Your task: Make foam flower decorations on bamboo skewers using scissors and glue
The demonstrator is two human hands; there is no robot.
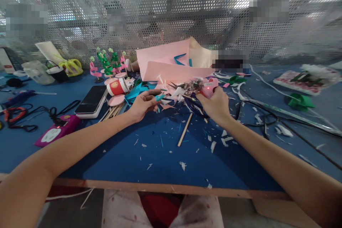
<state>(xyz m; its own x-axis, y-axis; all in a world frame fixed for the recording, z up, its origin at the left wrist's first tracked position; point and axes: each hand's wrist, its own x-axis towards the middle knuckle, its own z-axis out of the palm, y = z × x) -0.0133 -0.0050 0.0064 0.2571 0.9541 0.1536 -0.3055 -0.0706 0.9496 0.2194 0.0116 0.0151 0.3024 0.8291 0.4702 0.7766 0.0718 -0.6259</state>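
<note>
My left hand (144, 106) is closed in a pinch on a small folded piece of turquoise paper (159, 97), just above the table. More turquoise folded paper (136, 93) lies right behind this hand. My right hand (216, 104) is closed at a pink glue gun (209, 87) with a small red light on it; the fingers partly hide the gun's handle. Left of that hand lie dark blue scissor handles (192, 107), among paper scraps. A wooden stick (185, 130) rests on the blue table between my forearms.
Large pink paper sheets (171, 71) lean at the back. On the left are a paper cup (117, 87), a phone (92, 99), a purple power socket (56, 130) and small green-pink paper plants (107, 62). Cables (263, 119) cross the right side, and white scraps dot the blue table (120, 164).
</note>
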